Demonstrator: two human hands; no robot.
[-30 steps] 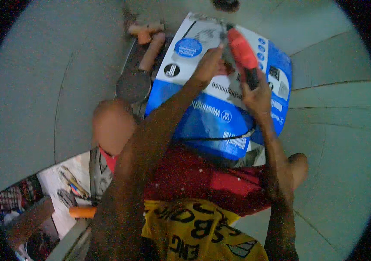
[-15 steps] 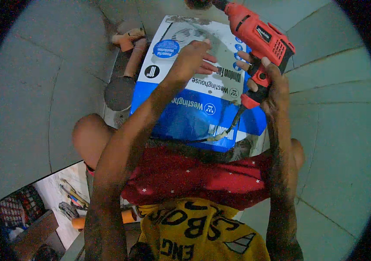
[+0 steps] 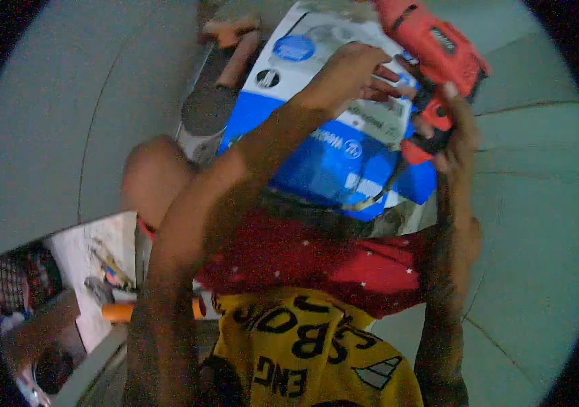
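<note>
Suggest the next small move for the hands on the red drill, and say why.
Probably steady the red drill with the left hand near its front end. The right hand grips the handle, the left rests beside the body, and the drill hangs above the blue and white box.

One orange power drill (image 3: 432,51) sits in the grip of two hands: one right hand (image 3: 449,125) wrapped on its handle, one left hand (image 3: 347,74) at its body. Just under the grip lies one blue-and-white box (image 3: 330,149). Beyond the grip, to its left, lie two orange-handled tools (image 3: 235,41).
</note>
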